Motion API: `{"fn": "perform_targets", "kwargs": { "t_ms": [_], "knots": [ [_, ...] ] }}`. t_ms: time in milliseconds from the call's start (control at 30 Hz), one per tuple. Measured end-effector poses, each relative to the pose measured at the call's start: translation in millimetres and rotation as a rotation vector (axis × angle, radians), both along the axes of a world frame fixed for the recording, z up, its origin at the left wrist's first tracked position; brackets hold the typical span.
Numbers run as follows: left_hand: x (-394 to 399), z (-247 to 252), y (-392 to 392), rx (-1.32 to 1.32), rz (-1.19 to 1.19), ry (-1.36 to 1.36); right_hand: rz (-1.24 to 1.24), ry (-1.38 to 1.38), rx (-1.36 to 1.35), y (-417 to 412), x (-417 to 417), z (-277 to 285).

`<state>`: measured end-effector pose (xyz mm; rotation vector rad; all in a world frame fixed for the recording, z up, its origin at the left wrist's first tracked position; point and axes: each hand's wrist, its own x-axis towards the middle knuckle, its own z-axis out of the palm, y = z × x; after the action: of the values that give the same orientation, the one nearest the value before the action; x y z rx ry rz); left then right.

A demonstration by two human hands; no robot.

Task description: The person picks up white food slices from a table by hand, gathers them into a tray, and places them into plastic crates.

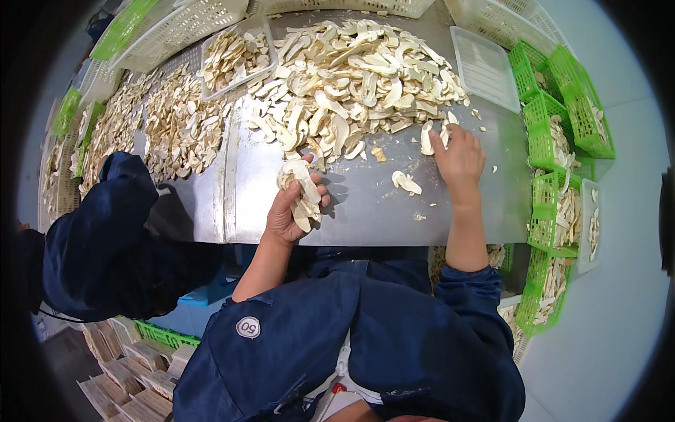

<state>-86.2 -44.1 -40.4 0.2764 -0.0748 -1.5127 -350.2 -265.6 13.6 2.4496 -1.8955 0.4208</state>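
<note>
My left hand (291,208) is raised near the front edge of the steel table and grips a small bundle of pale dried mushroom slices (304,192). Farther right, my right hand (460,155) reaches over the tabletop with its fingertips at two mushroom slices (426,138). Its thumb lies against one; the fingers partly cover the other, so a firm grip cannot be made out. Between my hands a single slice (406,182) lies on the metal. Beyond them spreads a large heap of mushroom slices (364,79).
A clear plastic tray of slices (237,58) stands left of the heap. An inverted or lidded translucent container (485,68) lies at right. Green baskets (546,211) holding slices line the right side. At left, a co-worker's dark sleeve (124,184) reaches toward smaller slices (184,121).
</note>
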Motion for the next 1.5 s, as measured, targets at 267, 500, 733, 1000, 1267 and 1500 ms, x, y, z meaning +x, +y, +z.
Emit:
{"fn": "perform_targets", "kwargs": {
  "t_ms": [267,500,733,1000,1267,1500],
  "knots": [
    [-0.5,4.4,-1.6,-0.011,0.006,-0.015,-0.032,-0.153,0.314,-12.8,-9.1,0.1],
    [-0.4,2.9,-1.6,-0.006,0.002,-0.007,0.398,-0.272,0.161,7.0,-14.6,20.5],
    [-0.4,2.0,-2.3,0.001,0.004,-0.013,0.181,-0.515,0.103,15.9,-37.4,8.0],
    [0.0,-0.1,-0.8,-0.004,0.010,-0.020,0.132,-0.252,0.036,39.1,-9.9,-4.4],
    [-0.6,-1.2,1.2,-0.004,0.021,0.001,0.052,-0.674,0.361,41.6,-21.5,0.9],
    [-0.6,0.2,-0.2,-0.012,0.021,-0.024,0.430,-0.366,0.115,14.7,-6.6,11.1]
  ]
}}
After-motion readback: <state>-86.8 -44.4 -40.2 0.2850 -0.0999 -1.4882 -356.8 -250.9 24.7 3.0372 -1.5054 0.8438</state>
